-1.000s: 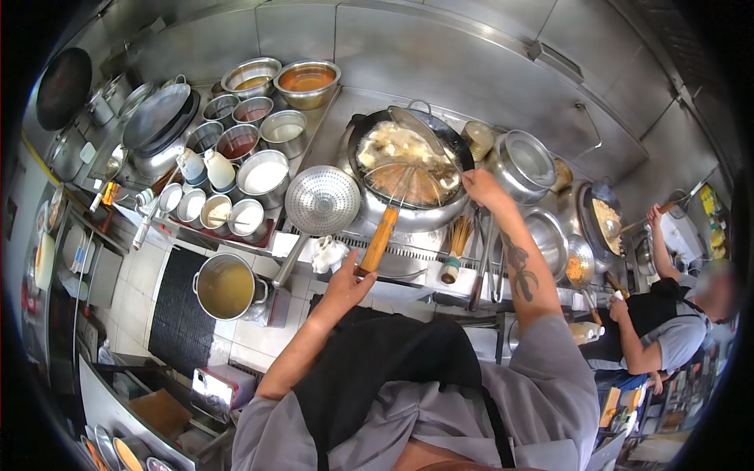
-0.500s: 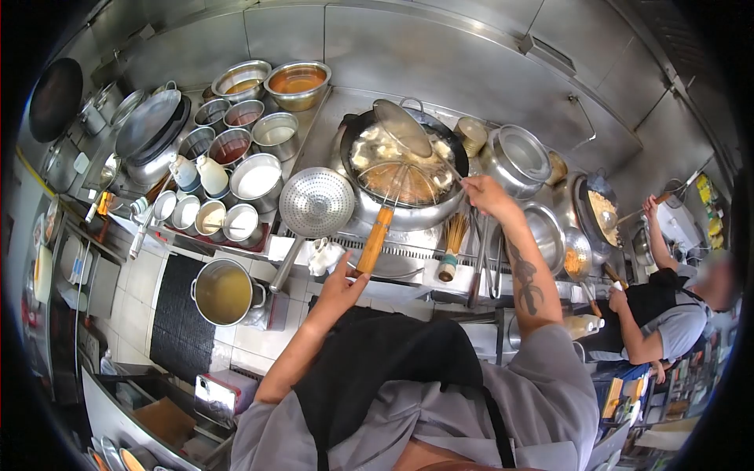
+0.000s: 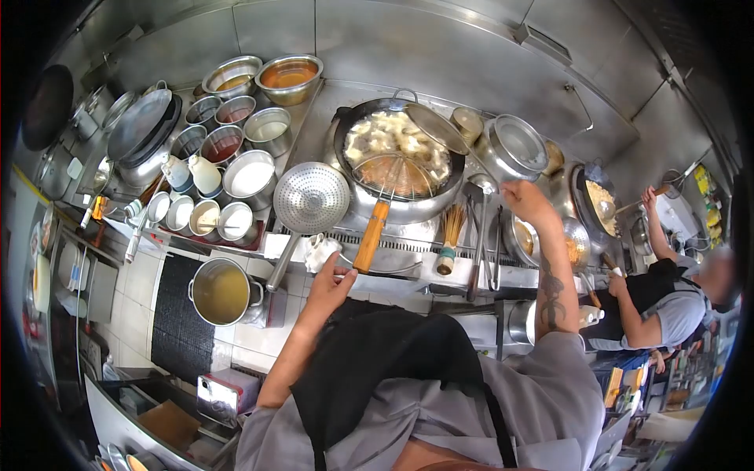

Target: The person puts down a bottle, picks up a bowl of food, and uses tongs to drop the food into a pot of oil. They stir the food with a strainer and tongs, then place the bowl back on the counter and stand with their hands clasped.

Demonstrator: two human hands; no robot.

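Observation:
My right hand [image 3: 532, 206] is closed around the thin handle of a round skimmer [image 3: 437, 129], whose disc hangs tilted over the wok's far right rim. In the wok [image 3: 342, 149], pale pieces [image 3: 397, 133] bubble in hot oil. A wire spider strainer [image 3: 371, 235] with a wooden handle rests at the near side of the wok, its basket holding orange-brown food. At the end of that handle is my left hand [image 3: 330, 286], fingers curled with their tips against the wood. A crumpled white cloth [image 3: 320, 253] lies just beyond the left fingers.
A perforated ladle [image 3: 312, 198] lies left of the wok. Steel pots and bowls of sauces [image 3: 251, 174] crowd the left counter. A bamboo brush [image 3: 449, 239] and tongs [image 3: 492, 251] lie front right. A stockpot [image 3: 222, 292] stands lower left. A co-worker [image 3: 664, 302] works at another wok.
My right hand has moved right, carrying the skimmer from above the wok's middle to its right rim, uncovering more frying pieces. My left hand remains at the spider strainer's handle end.

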